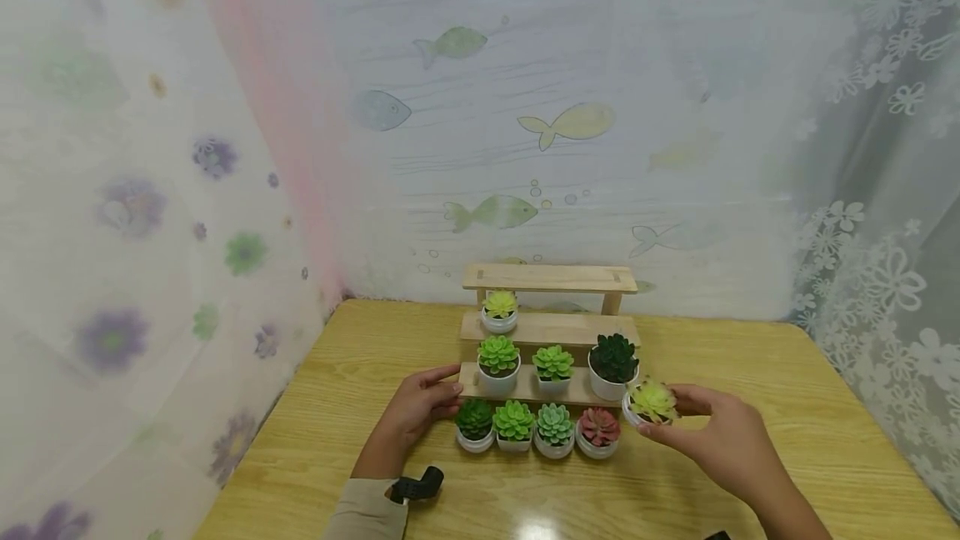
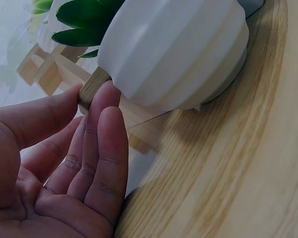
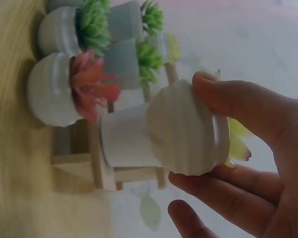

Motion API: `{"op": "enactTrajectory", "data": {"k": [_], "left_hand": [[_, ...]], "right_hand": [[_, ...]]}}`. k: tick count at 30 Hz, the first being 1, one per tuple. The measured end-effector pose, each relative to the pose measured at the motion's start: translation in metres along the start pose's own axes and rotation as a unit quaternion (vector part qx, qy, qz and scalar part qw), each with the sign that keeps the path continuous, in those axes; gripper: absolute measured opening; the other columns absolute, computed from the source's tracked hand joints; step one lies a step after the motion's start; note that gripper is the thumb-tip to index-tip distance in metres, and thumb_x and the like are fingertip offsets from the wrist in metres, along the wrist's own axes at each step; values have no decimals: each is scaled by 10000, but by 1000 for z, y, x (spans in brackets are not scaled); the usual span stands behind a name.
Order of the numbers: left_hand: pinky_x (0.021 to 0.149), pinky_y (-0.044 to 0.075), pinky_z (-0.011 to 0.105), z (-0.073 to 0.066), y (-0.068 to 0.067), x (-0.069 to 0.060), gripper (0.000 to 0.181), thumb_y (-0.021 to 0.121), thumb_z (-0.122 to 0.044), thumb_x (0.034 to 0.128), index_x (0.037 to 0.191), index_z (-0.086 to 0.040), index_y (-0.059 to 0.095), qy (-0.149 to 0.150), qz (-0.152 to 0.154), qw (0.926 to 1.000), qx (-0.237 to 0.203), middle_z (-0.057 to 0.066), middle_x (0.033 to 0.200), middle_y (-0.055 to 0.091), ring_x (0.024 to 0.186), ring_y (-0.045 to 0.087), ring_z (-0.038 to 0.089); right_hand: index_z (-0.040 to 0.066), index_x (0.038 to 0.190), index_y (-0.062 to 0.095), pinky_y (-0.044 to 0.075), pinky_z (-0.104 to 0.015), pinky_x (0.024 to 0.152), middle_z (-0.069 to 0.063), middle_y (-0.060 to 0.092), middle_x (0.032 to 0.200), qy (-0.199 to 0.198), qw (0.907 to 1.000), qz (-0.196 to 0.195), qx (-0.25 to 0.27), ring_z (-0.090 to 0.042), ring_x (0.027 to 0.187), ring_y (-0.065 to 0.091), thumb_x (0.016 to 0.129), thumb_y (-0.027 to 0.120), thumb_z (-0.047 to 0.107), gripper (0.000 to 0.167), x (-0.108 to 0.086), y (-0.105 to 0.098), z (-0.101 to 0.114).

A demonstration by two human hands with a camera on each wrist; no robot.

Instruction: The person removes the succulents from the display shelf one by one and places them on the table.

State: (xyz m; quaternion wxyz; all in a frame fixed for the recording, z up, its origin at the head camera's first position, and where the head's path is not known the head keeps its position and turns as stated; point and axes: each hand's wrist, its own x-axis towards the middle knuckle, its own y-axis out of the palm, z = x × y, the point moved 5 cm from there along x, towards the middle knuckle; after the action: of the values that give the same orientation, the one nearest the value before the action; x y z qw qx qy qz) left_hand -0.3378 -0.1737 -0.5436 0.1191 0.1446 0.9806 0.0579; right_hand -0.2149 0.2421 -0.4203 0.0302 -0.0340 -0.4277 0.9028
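Note:
My right hand pinches a white pot with a yellow-green succulent by its sides, thumb opposite fingers. It is held off the table at the right end of a wooden tiered plant stand. My left hand grips the left end of the stand's lowest board, with the thumb and fingertips on the wood. On that board are two bright green succulents and a dark green one. A yellow-green succulent sits at the left of the middle board.
Several potted succulents stand in a row on the table before the stand, from a dark green one at left to a red one at right. The wooden table meets printed curtains at the back and sides.

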Motion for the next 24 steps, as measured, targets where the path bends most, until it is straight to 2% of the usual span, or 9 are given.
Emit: {"op": "enactTrajectory", "data": {"k": [4, 12, 19, 24], "left_hand": [[770, 623, 266, 0, -1, 1, 568, 693, -90, 993, 1523, -20, 502, 12, 34, 10000, -34, 26, 991, 783, 854, 745, 122], [771, 629, 274, 1, -2, 1, 555, 689, -94, 996, 1517, -20, 513, 50, 25, 10000, 21, 26, 992, 780, 856, 746, 126], [766, 629, 270, 0, -1, 0, 549, 682, -85, 998, 1516, -15, 512, 85, 7, 10000, 28, 22, 986, 782, 848, 747, 122], [768, 628, 270, -1, -1, -1, 548, 680, -79, 999, 1517, -23, 512, 40, 10, 10000, 23, 22, 986, 782, 850, 746, 122]], "right_hand": [[34, 1410, 627, 593, -539, 808, -148, 741, 1228, 82, 9999, 93, -6, -361, 1114, 705, 716, 828, 713, 992, 2, 7, -9], [24, 1381, 648, 615, -420, 744, -144, 743, 1208, 169, 9996, 149, 192, -200, 920, 740, 704, 882, 633, 940, 7, 26, -27], [11, 1354, 665, 613, -433, 748, -125, 753, 1166, 375, 9989, 221, 197, -222, 937, 734, 667, 913, 615, 947, 13, 41, -42], [23, 1325, 690, 612, -457, 780, -130, 757, 1171, 361, 9991, 179, 108, -226, 935, 745, 644, 922, 621, 936, 15, 46, -47]]}}
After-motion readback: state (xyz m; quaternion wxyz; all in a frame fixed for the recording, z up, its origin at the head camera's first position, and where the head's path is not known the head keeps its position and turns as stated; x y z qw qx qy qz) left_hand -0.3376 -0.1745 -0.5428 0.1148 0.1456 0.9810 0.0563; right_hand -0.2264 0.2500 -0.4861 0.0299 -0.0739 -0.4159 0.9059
